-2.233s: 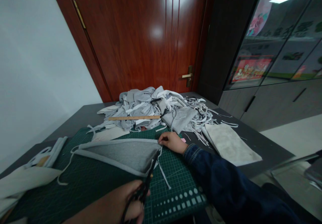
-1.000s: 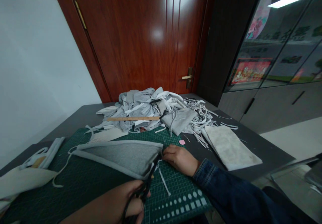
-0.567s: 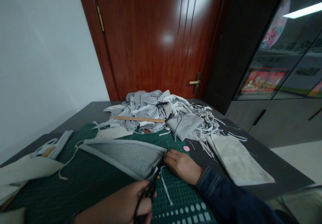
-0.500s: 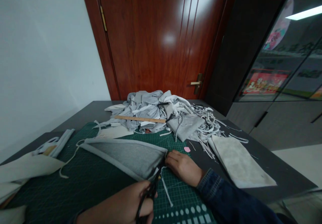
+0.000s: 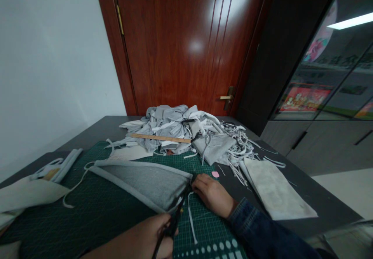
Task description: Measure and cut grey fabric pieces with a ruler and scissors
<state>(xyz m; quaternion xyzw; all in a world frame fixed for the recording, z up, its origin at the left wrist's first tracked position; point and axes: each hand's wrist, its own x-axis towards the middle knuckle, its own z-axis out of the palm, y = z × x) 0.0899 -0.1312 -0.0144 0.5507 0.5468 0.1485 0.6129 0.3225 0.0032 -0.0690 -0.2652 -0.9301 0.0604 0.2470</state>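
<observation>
Cloth [image 5: 150, 183] is lying on mat [image 5: 101, 212]. Left hand [image 5: 162, 232] is gripping scissors [image 5: 176, 217], fingers wrapping handles. Right hand [image 5: 213, 195] is touching cloth's corner, fingers bunching; cannot tell if pinching. Scissors are pointing near those fingertips; shifting cloth could cause a nick.

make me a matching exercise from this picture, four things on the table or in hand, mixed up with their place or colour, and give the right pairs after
Things
1. scissors
2. wooden strip
3. pink scrap
4. cutting mat

Place or colour
A. lying across the front of the cloth heap
B. green with grid lines
C. held in the left hand
D. lying just beyond the right hand

Right pairs: 1-C, 2-A, 3-D, 4-B
</observation>
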